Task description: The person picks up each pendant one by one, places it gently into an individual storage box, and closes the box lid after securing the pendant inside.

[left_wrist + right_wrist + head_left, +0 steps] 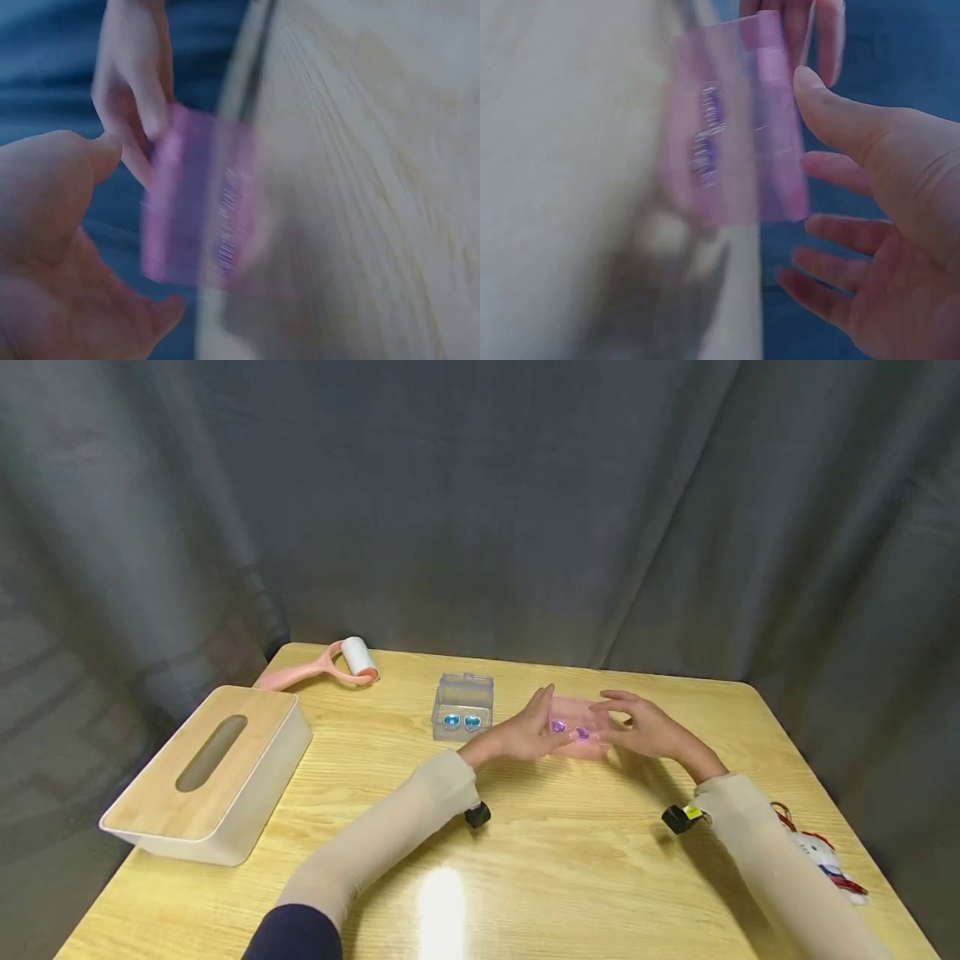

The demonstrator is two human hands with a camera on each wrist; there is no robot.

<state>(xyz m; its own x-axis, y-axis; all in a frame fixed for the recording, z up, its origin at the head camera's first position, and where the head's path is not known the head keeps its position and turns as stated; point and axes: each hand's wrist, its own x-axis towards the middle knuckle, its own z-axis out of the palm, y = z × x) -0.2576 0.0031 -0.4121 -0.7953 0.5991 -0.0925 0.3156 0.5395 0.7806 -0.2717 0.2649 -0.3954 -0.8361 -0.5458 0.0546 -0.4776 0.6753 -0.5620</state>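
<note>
A translucent pink box (581,750) with two purple gem-like pieces (582,733) stands between the two hands. My right hand (647,727) pinches its right edge between thumb and fingers; in the right wrist view the thumb and index fingertips (807,81) meet the box's edge, the other fingers spread. On the box's left side is my left hand (522,731), its thumb and fingers held wide apart beside the edge. The left wrist view, blurred, shows this left hand (71,240) with a gap between its fingertips and the pink box (176,202).
Left of the hands, a clear box (462,733) stands with its lid raised and two blue gem-like pieces (472,722) inside. A pink-handled lint roller (358,658) and a wood-topped tissue box (258,785) lie further left. A small white and red item (825,856) is by the right forearm.
</note>
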